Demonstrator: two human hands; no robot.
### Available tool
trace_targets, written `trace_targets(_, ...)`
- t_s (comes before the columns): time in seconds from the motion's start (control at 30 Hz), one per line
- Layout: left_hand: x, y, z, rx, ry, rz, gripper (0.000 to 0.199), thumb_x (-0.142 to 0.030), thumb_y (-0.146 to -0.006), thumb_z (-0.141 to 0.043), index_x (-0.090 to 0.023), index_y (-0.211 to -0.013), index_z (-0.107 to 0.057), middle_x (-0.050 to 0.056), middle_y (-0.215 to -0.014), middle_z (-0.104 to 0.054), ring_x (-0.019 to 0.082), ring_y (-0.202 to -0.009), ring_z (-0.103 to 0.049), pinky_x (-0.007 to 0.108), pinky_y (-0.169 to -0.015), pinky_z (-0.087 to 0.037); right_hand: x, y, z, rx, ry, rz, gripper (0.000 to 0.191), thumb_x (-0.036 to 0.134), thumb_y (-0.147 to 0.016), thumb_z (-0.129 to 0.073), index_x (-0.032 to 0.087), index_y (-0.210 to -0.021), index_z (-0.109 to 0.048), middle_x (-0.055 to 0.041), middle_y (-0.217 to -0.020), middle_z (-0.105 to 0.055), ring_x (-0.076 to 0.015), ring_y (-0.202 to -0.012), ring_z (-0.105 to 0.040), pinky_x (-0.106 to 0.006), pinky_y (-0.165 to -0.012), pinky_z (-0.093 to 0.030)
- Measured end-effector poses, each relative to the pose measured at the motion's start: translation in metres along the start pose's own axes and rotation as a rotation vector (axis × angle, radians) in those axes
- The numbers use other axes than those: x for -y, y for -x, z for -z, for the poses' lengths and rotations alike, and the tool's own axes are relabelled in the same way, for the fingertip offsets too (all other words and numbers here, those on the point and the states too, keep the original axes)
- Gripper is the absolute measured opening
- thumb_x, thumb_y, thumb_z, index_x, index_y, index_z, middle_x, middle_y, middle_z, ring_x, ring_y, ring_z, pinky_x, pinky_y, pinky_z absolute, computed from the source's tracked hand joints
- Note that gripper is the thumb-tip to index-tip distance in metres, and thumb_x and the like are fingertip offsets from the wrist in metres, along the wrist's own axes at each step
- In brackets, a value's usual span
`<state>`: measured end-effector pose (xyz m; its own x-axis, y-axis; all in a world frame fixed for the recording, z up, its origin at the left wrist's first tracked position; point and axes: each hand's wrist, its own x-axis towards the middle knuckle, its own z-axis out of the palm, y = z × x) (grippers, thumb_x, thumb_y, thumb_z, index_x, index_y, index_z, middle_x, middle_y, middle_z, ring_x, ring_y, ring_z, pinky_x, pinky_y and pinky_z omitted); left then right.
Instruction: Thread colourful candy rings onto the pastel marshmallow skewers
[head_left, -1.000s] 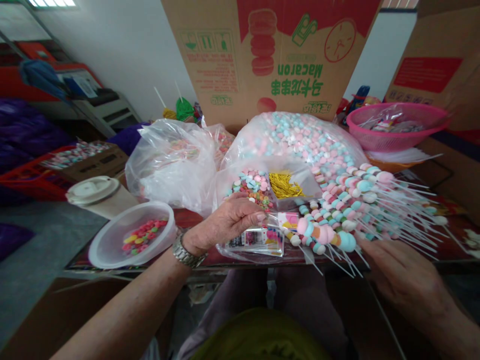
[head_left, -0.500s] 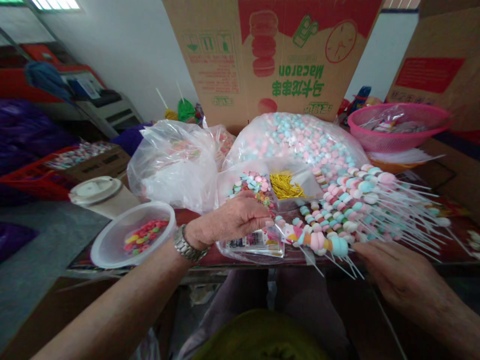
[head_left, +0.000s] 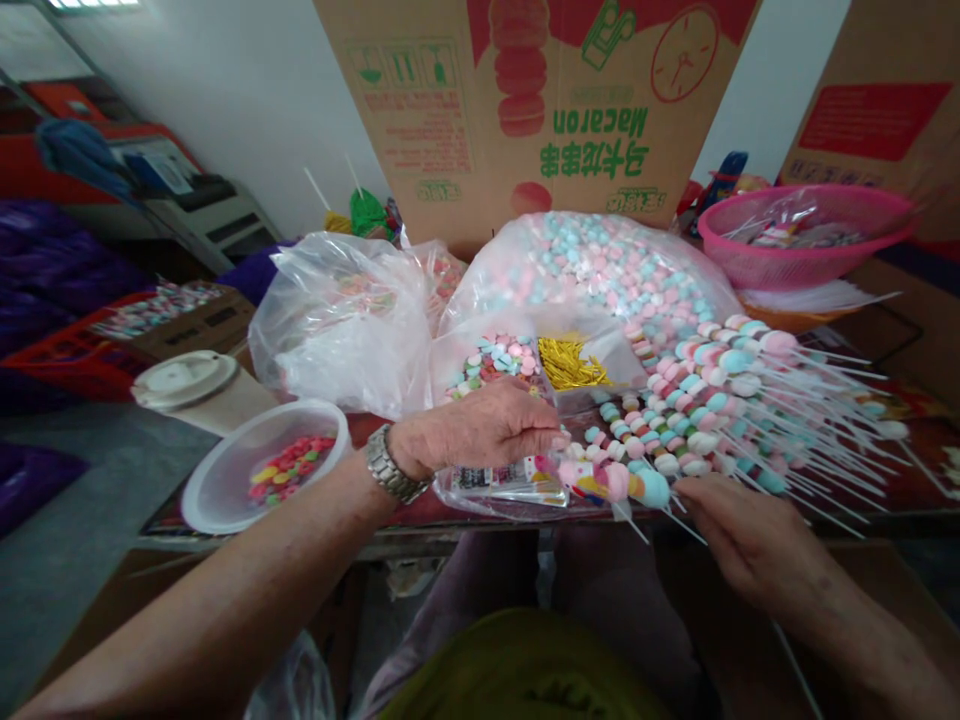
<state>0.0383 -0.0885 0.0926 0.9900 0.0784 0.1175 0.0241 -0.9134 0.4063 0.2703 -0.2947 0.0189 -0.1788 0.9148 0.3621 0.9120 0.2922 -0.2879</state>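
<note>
A marshmallow candy skewer (head_left: 616, 481) in clear printed wrapping is held level above the table's front edge. My left hand (head_left: 491, 428), with a metal watch on the wrist, pinches its left end. The fingers of my right hand (head_left: 742, 530) are closed at the stick end, just past the blue marshmallow. Below my left hand lies a stack of printed clear bags (head_left: 510, 484). Just beyond the skewer, a pile of marshmallow skewers (head_left: 697, 400) has its white sticks pointing right. Gold twist ties (head_left: 571, 362) fill a small box behind my left hand.
A large bag of pastel marshmallows (head_left: 600, 265) stands behind, against a tall carton (head_left: 487, 150). On the left are a tub (head_left: 206, 490) of ring candies, a lidded cup (head_left: 195, 385) and a clear bag (head_left: 337, 340). A pink basket (head_left: 814, 262) sits at the right.
Both hands and the skewer have shifted relative to each other: my right hand moved a little left with the stick end, my left hand slightly right. The view has tilted slightly.
</note>
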Motion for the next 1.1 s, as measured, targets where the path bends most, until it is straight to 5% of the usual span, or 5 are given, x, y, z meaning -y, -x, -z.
trace_targets(0.13, 0.003, -0.001, -0.006, -0.366, 0.242, 0.101, 0.024, -0.042, -0.08, -0.062, -0.022, -0.092, -0.066, 0.003, -0.085, -0.067, 0.019, -0.087, -0.059, 0.036, -0.09, -0.039, 0.006, -0.005, -0.008, -0.059, -0.142, -0.086, 0.017, 0.017, -0.091, -0.041, 0.019, -0.098, -0.056, -0.0046, -0.084, -0.066, -0.0162, -0.076, -0.064, -0.024, -0.063, -0.05)
trace_targets(0.33, -0.005, -0.003, -0.052, -1.136, 1.513, 0.24, 0.058, -0.07, -0.064, -0.061, -0.021, -0.095, -0.061, 0.006, -0.096, -0.066, 0.024, -0.094, -0.062, 0.041, -0.085, -0.047, 0.037, -0.021, -0.035, -0.119, -0.491, -0.258, 0.018, 0.023, -0.093, -0.041, 0.02, -0.086, -0.057, 0.0003, -0.07, -0.062, -0.0119, -0.062, -0.057, -0.02, -0.056, -0.045)
trace_targets(0.6, 0.008, -0.004, -0.06, -0.927, 1.428, 0.492, 0.025, -0.035, -0.068, -0.074, -0.014, -0.072, -0.062, -0.003, -0.06, -0.058, 0.007, -0.046, -0.051, 0.019, -0.045, -0.04, 0.042, -0.029, -0.067, -0.186, -0.694, -0.459, 0.02, 0.034, -0.09, -0.047, 0.02, -0.085, -0.061, -0.0009, -0.068, -0.058, -0.0154, -0.063, -0.055, -0.025, -0.057, -0.044)
trace_targets(0.87, 0.009, 0.028, -0.045, -0.222, 0.925, 0.703, 0.017, -0.032, -0.07, -0.066, -0.015, -0.067, -0.069, -0.002, -0.053, -0.057, 0.008, -0.046, -0.042, 0.021, -0.044, -0.031, 0.02, -0.072, -0.038, -0.565, -1.313, -0.528, 0.015, 0.03, -0.074, -0.07, 0.021, -0.072, -0.058, 0.0053, -0.062, -0.05, -0.0056, -0.046, -0.036, -0.02, -0.044, -0.033)
trace_targets(1.1, 0.01, 0.005, -0.039, 0.154, 0.723, 0.65, 0.018, -0.02, -0.066, -0.053, -0.015, -0.051, -0.061, -0.003, -0.043, -0.049, 0.008, -0.039, -0.038, 0.021, -0.039, -0.025, 0.047, -0.106, -0.028, -0.24, -1.17, -0.395, 0.035, 0.034, -0.062, -0.075, 0.022, -0.09, -0.059, 0.006, -0.065, -0.048, -0.0091, -0.054, -0.044, -0.02, -0.047, -0.038)
